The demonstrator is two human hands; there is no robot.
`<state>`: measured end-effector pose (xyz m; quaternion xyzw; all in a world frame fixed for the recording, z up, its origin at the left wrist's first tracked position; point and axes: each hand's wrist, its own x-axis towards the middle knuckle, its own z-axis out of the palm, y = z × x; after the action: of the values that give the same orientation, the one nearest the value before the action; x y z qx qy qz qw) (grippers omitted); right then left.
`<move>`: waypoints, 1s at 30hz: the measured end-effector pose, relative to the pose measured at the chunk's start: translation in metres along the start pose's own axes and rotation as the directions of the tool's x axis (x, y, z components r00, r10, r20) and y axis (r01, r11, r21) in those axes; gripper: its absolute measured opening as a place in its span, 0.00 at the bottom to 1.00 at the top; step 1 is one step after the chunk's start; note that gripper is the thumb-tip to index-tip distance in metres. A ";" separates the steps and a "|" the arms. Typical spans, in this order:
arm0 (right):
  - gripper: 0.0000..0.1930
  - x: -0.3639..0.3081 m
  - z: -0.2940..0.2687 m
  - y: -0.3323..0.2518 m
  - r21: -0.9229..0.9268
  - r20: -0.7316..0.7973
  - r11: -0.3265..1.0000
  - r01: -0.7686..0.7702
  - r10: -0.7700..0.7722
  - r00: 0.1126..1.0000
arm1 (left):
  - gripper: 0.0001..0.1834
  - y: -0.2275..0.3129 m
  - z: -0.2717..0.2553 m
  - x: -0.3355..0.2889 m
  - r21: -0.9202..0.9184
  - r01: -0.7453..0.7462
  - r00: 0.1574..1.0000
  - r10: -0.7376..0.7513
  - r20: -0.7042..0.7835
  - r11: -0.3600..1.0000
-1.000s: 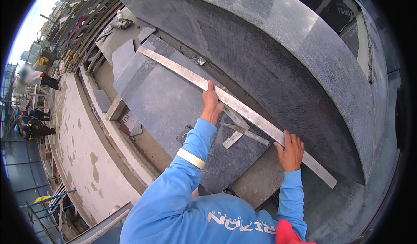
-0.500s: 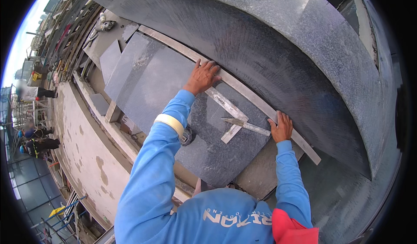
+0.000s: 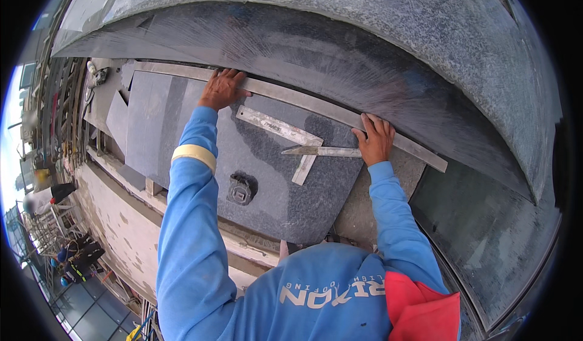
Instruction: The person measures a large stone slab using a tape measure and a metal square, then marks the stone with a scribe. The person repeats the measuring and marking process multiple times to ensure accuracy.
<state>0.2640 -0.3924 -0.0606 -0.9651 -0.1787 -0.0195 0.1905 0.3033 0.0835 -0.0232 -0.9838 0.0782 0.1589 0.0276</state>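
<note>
A long, straight metal bar (image 3: 303, 100) lies across a dark grey stone slab (image 3: 285, 213), close along the foot of a curved stone face. My left hand (image 3: 223, 89) grips it left of the middle, fingers over its far edge and thumb on the near side. Toward the bar's right end my right hand (image 3: 376, 137) holds it the same way. A worn metal try square (image 3: 273, 126) rests on the slab between my hands. Across its shorter arm lies a knife-like tool (image 3: 337, 152) with a pointed blade, its pale handle reaching my right hand. A tape measure (image 3: 240, 189) sits nearer me.
The curved stone face (image 3: 291, 46) rises beyond the bar. At far left lies a power tool (image 3: 97, 75), beside stacked long boards. A patchy pale ledge (image 3: 121, 219) runs along the left; other people stand beyond it. Right of the slab is a grey-green panel (image 3: 480, 231).
The view has turned, so everything appears rotated. The tape measure, partly behind my left arm before, now shows fully. Both hands keep their places on the bar.
</note>
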 end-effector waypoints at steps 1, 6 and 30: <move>0.29 -0.004 -0.002 0.005 -0.014 0.007 1.000 -0.022 0.022 1.000 | 0.40 0.000 -0.002 -0.001 -0.011 -0.002 1.000 0.001 -0.022 1.000; 0.30 -0.023 -0.025 0.055 -0.051 0.073 0.997 -0.051 0.055 0.996 | 0.40 0.008 -0.004 -0.009 0.008 0.029 0.995 -0.028 -0.091 1.000; 0.30 -0.025 -0.019 0.062 -0.058 0.178 0.996 -0.069 0.079 0.981 | 0.38 0.013 0.001 -0.013 -0.052 0.082 0.994 -0.086 -0.072 0.995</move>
<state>0.2630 -0.4618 -0.0682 -0.9734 -0.1586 0.0704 0.1493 0.2887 0.0723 -0.0203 -0.9918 0.0336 0.1229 0.0071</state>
